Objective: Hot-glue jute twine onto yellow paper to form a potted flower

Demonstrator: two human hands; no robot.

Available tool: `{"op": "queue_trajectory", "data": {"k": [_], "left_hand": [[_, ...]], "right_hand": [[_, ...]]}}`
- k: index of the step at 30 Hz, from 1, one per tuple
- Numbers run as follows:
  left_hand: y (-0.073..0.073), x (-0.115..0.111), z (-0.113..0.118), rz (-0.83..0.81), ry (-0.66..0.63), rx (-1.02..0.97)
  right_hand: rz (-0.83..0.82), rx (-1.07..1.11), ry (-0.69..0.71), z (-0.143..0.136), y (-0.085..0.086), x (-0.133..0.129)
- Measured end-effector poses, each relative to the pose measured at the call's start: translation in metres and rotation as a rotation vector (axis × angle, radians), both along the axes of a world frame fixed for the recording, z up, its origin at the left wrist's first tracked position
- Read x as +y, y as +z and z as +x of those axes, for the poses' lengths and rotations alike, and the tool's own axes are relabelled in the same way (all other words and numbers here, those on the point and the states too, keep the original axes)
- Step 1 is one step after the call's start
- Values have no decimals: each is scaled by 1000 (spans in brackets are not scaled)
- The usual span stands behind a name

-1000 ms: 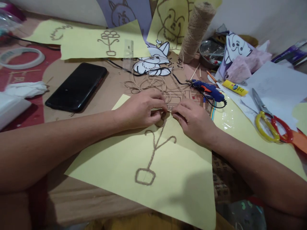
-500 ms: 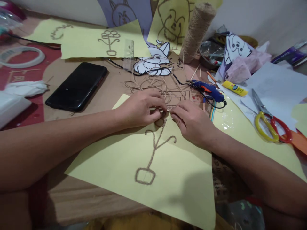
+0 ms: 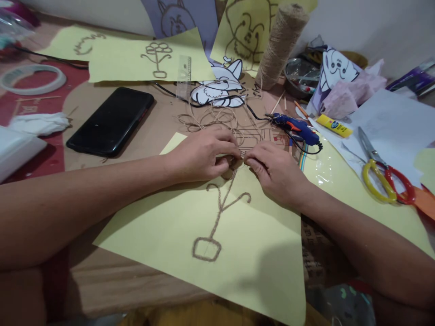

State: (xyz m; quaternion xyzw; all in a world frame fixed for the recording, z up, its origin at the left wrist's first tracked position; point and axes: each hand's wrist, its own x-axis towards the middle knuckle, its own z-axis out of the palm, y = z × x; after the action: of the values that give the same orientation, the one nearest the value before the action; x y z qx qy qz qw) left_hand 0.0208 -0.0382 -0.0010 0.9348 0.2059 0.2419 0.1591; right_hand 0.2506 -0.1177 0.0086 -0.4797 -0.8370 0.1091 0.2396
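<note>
A yellow sheet of paper (image 3: 251, 258) lies before me, bearing a potted-plant outline (image 3: 216, 222) in brown twine. At its upper edge, my left hand (image 3: 209, 154) is closed, thumb and fingers pinching the jute twine (image 3: 207, 120), whose loose loops lie just behind. My right hand (image 3: 277, 170) faces it a short gap away, fingertips pressed together on what looks like the same strand. Both hands cover the top of the stem. Behind them stands the twine spool (image 3: 283, 45), tilted a little.
A blue glue gun (image 3: 295, 127) and yellow glue tube (image 3: 335, 126) lie beyond my right hand, with scissors (image 3: 382, 174) further right. A black phone (image 3: 112, 121) and tape roll (image 3: 32, 79) are at left. A finished flower sheet (image 3: 118, 65) and fox cutout (image 3: 220, 86) are behind.
The whole view has shifted slightly. Both hands stay at the top of the twine stem, their fingertips still close together with little visible movement.
</note>
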Motion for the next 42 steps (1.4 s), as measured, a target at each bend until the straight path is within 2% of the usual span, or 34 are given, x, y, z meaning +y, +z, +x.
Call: {"op": "queue_trajectory", "data": {"k": [4,15,19,23,27,42], "left_hand": [[0,0,1,-18,-8,-8],[1,1,0,-24,-7,-23],[5,0,-2,-94,58,-96],[5,0,-3,-125,47,-136],[2,2,-2,-137,89,-143],[0,3,0,-101,82,-167]], "right_hand": [[-3,61,-30,0,0,0],[-18,25,-9,-1,-2,0],[-22,37,-9,-1,-1,1],[-29,63,-11,0,-2,1],[-51,31,-3,-1,0,1],[-94,6,13,-5,2,3]]}}
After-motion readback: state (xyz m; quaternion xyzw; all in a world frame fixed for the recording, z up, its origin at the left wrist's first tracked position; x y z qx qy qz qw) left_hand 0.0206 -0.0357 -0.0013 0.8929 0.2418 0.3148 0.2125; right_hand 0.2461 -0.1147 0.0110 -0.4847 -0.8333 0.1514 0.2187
